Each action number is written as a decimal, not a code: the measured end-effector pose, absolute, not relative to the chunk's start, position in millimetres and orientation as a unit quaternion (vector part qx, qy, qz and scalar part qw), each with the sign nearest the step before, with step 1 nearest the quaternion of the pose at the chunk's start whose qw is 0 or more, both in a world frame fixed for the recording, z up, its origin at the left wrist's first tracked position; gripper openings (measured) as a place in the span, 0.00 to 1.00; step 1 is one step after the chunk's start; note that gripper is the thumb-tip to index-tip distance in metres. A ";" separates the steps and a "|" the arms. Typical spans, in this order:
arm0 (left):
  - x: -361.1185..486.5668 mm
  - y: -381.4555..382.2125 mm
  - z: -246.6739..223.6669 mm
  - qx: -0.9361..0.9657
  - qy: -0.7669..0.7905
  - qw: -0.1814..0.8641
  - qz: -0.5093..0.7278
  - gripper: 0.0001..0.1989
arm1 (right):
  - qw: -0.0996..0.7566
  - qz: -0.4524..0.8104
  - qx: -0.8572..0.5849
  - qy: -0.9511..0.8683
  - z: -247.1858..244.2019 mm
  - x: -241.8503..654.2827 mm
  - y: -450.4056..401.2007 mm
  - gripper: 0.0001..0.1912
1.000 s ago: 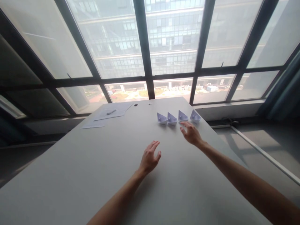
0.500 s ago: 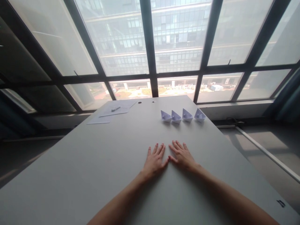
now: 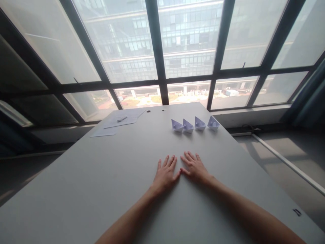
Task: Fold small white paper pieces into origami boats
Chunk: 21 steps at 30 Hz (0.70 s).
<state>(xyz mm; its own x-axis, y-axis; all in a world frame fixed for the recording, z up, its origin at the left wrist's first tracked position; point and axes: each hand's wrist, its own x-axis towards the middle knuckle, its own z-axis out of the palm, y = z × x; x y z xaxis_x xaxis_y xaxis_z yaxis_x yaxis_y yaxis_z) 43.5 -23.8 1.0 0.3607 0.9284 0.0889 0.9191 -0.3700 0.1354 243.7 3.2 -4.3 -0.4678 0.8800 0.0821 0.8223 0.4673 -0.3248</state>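
Observation:
My left hand (image 3: 165,174) lies flat on the white table (image 3: 101,183), fingers spread and pointing away from me. Beside it my right hand (image 3: 195,167) also rests palm down with its fingers apart. The two thumb tips meet or nearly meet, and neither hand holds anything. Beyond my right hand, several folded white paper boats stand upright in a row; the leftmost boat (image 3: 177,126) and its neighbour (image 3: 188,126) sit close together, while another boat (image 3: 200,124) and the rightmost boat (image 3: 213,124) are spaced wider.
At the far left of the table lie white paper sheets (image 3: 104,131) with a small pale object (image 3: 122,119) on top, its kind unclear. Two small holes sit near the far edge. A dark mark (image 3: 297,212) shows near the right edge. Large framed windows (image 3: 162,81) rise behind.
The whole view has shifted and tilted slightly, so everything sits a little further left. My hands and the paper boats keep their places on the table.

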 end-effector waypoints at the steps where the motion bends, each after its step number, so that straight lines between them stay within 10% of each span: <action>1: 43.7 -23.8 2.8 0.824 0.561 0.034 0.078 0.32 | 0.125 0.126 -0.502 -0.846 -3.6 243.1 3.9 0.34; 15: 39.9 -7.3 3.0 0.830 0.554 0.020 0.056 0.28 | 0.503 0.104 -0.603 -0.611 158.0 450.9 -195.0 0.16; 21: 37.1 7.1 -0.8 0.835 0.549 -0.002 0.027 0.30 | 0.544 0.007 -0.827 -0.145 24.7 618.9 -367.9 0.14</action>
<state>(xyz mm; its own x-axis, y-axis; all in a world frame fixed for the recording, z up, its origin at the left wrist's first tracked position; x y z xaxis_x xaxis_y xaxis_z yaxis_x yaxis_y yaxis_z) 37.1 7.1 -0.8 0.3952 0.9174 0.0476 0.9175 -0.3967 0.0277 618.9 -367.9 24.7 0.9580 0.2472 0.1450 0.2310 -0.3666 -0.9012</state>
